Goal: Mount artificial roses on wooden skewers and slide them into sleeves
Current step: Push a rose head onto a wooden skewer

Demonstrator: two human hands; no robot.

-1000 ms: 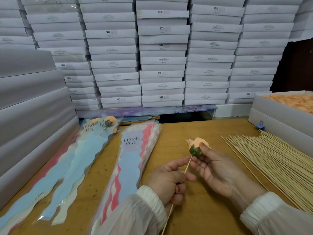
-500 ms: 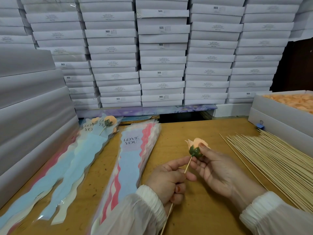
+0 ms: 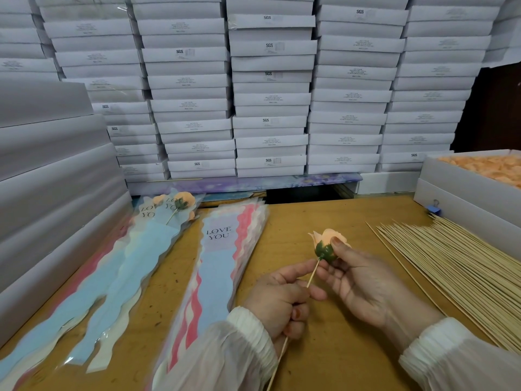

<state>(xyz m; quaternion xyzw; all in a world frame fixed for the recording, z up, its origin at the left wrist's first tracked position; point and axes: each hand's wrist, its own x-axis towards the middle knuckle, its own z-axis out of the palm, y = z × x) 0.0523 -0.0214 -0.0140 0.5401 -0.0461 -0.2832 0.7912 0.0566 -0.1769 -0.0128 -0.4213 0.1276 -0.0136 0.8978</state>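
A peach artificial rose (image 3: pixel 326 239) with a green base sits on the tip of a thin wooden skewer (image 3: pixel 312 276). My left hand (image 3: pixel 277 300) grips the skewer, whose lower end sticks out below my fist. My right hand (image 3: pixel 363 280) holds the rose head between thumb and fingers. A stack of empty "LOVE YOU" sleeves (image 3: pixel 218 266) lies left of my hands. Further left, finished sleeved roses (image 3: pixel 174 210) lie in a pile. Loose skewers (image 3: pixel 456 266) are spread at the right.
A white box of peach rose heads (image 3: pixel 490 167) stands at the far right, with a blue binder clip (image 3: pixel 434 208) on its side. Stacked white boxes (image 3: pixel 270 88) wall the back and left. Bare wooden table (image 3: pixel 338 356) lies under my hands.
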